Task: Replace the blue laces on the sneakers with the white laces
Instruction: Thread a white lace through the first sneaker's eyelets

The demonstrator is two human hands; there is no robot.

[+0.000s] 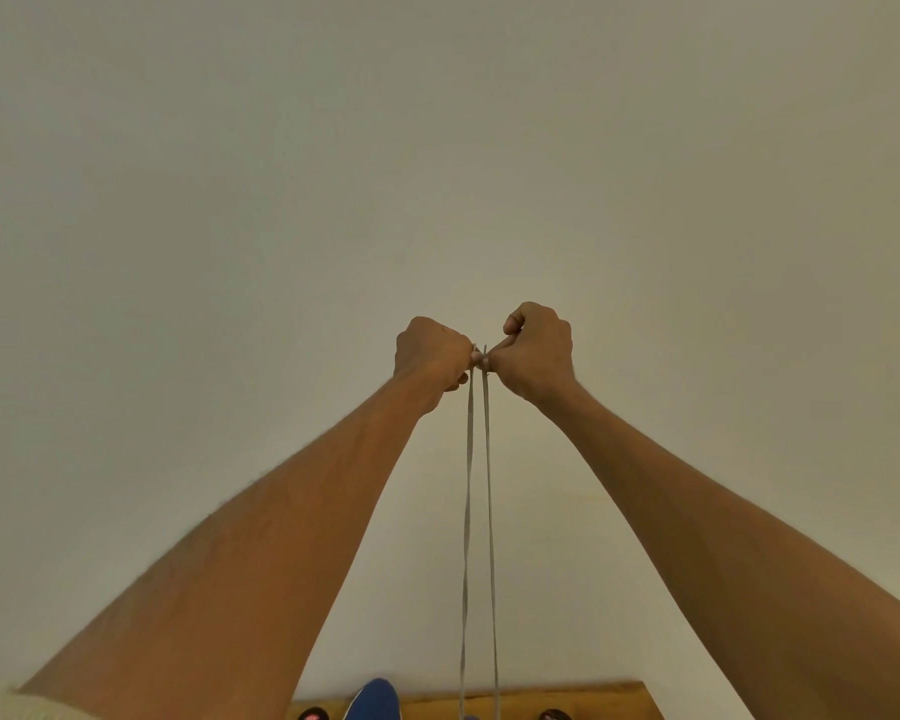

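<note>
Two hands are raised against a plain pale wall, and two strands of one white lace (pixel 470 511) hang from them, side by side and nearly parallel, running straight down toward 6 o'clock. The left hand (pixel 430 358) is curled, pinching the top of the left strand between thumb and fingers; the right hand (pixel 536 350) is likewise curled, pinching the top of the right strand, and the two hands touch or nearly touch at the fingertips just past the centre of the view. The lace looks flat, thin and greyish-white in this light, with its short tips poking up above the pinch. At 6 o'clock one blue sneaker (pixel 375 699) shows only its rounded toe, cut off by the lower edge, resting on a wooden bench (pixel 593 699) whose top is a narrow strip. Two small dark objects on the bench, one at each side, are too cropped to identify. Where the strands end is hidden below the frame.
</note>
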